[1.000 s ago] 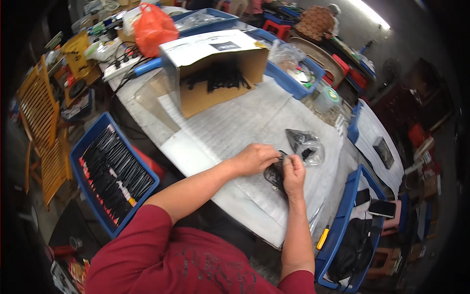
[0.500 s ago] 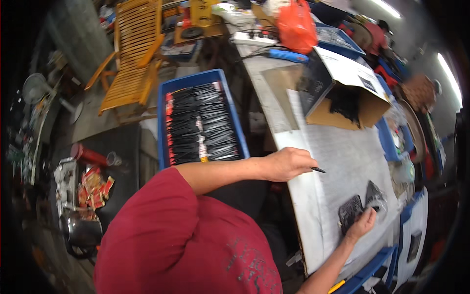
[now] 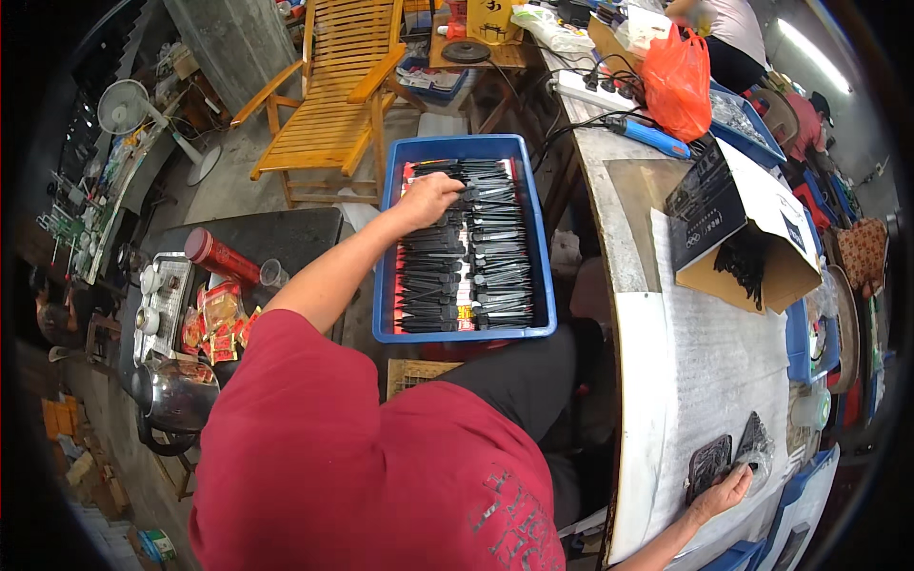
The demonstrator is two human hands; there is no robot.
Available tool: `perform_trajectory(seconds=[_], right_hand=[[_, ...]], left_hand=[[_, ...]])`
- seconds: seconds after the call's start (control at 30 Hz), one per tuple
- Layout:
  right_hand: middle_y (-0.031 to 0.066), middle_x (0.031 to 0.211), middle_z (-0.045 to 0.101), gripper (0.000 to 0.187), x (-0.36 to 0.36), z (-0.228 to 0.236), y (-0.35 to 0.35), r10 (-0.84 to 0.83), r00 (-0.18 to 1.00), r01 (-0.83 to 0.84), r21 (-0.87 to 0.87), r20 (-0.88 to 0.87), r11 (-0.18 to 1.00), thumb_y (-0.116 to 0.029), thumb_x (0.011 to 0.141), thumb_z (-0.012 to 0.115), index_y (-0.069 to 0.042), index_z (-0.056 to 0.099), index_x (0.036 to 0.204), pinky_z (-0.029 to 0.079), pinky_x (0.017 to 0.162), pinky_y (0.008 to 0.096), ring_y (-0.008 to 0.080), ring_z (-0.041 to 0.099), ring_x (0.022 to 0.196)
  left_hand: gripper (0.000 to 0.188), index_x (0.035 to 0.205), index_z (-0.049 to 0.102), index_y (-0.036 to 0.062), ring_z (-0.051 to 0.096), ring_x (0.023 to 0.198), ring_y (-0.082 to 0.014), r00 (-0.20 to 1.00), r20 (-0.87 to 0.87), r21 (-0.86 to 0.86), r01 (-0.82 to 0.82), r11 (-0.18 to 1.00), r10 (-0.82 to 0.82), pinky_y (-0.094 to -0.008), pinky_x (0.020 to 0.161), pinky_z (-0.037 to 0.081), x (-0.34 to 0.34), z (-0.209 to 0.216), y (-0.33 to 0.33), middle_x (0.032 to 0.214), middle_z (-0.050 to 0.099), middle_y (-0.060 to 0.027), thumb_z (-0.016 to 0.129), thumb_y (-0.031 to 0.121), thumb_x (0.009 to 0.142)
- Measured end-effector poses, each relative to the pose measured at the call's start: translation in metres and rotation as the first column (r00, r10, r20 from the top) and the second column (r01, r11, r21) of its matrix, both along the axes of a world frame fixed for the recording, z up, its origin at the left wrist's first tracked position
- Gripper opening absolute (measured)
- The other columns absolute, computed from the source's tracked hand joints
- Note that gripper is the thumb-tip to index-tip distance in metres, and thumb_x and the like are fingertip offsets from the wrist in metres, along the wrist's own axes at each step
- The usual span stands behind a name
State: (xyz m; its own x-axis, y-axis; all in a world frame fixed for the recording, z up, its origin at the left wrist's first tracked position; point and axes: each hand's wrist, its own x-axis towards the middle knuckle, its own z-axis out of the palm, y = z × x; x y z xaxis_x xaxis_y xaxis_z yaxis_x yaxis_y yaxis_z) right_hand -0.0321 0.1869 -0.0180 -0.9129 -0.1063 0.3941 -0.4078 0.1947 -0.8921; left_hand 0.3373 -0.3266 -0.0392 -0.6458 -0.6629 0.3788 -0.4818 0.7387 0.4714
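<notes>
My left hand (image 3: 430, 202) reaches into a blue plastic bin (image 3: 541, 276), its fingers closed at the top of the left row of thin black pieces (image 3: 428, 276). They pinch one slim black piece, mostly hidden by the fingertips. Two rows of these pieces fill the bin, with red and white material showing between them. On the white-covered table my right hand (image 3: 722, 493) is closed on a clear plastic bag (image 3: 757, 447) with something dark in it. A small dark tray (image 3: 708, 464) of black bits lies just left of that hand.
An open carton (image 3: 743, 219) with black pieces stands on the table (image 3: 657, 381). Behind it are a red plastic bag (image 3: 676, 86), a blue-handled tool (image 3: 647, 136) and a power strip (image 3: 595, 92). At left are a wooden chair (image 3: 333, 105) and a kettle (image 3: 176, 392). Another person (image 3: 738, 38) is at the back.
My left hand has swung from above the table, where it held a thin black piece, left and away into the bin. My right hand stays by the plastic bag. The view has shifted.
</notes>
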Motion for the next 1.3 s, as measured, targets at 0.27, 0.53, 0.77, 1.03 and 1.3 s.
perform_trajectory(seconds=[0.27,0.53,0.77,1.03,1.3], right_hand=[[-0.0044,0.068,0.041,0.018,-0.006,-0.004,0.009,0.005,1.000,-0.003,0.081,-0.026,0.997,-0.019,0.087,0.045,-0.003,0.052,0.089,0.026,0.044,0.0159,0.0032,0.034,0.056],[-0.0065,0.061,0.037,0.016,-0.004,-0.006,0.002,-0.063,0.984,0.077,0.079,-0.168,0.994,-0.021,0.087,0.046,-0.006,0.053,0.085,0.021,0.039,0.0161,0.0016,0.028,0.048],[-0.0063,0.063,0.039,0.017,-0.014,-0.013,0.011,-0.011,0.965,0.045,0.121,-0.264,0.992,-0.021,0.086,0.047,-0.005,0.054,0.085,0.021,0.040,0.0161,0.0016,0.029,0.049],[0.0014,0.076,0.044,0.018,-0.014,-0.010,0.020,-0.034,0.998,0.043,0.168,-0.057,0.985,-0.014,0.087,0.044,0.004,0.050,0.089,0.036,0.062,0.0201,0.0096,0.041,0.070],[0.0024,0.077,0.044,0.020,-0.006,-0.004,0.012,0.016,0.987,0.019,0.215,-0.161,0.976,-0.015,0.088,0.044,0.004,0.050,0.088,0.036,0.062,0.0198,0.0097,0.041,0.071]], left_hand=[[0.019,0.092,0.059,0.0047,0.053,0.085,-0.0300,0.967,0.199,-0.025,-0.158,0.987,0.160,-0.0366,0.075,0.042,0.024,-0.061,-0.041,0.087,0.055,-0.0139,0.052,0.011,0.075],[0.028,0.092,0.059,0.0088,0.053,0.087,-0.0298,0.933,0.321,-0.030,-0.163,0.986,0.164,-0.0380,0.075,0.043,0.018,-0.077,-0.042,0.087,0.053,-0.0128,0.047,0.001,0.068],[0.019,0.092,0.058,0.0049,0.053,0.083,-0.0304,0.955,0.209,-0.052,-0.203,0.978,0.209,-0.0373,0.072,0.043,0.017,-0.069,-0.042,0.084,0.054,-0.0140,0.049,0.008,0.076],[0.014,0.083,0.057,0.0047,0.058,0.067,-0.0243,0.889,-0.129,0.169,-0.417,0.893,0.439,-0.0333,0.062,0.045,0.000,-0.056,-0.053,0.073,0.060,-0.0109,0.056,0.015,0.073],[0.003,0.076,0.054,0.0009,0.053,0.051,-0.0138,0.420,-0.463,0.819,-0.134,0.558,0.780,-0.0247,0.046,0.049,-0.013,-0.087,-0.072,0.066,0.054,-0.0067,0.055,0.004,0.076]])
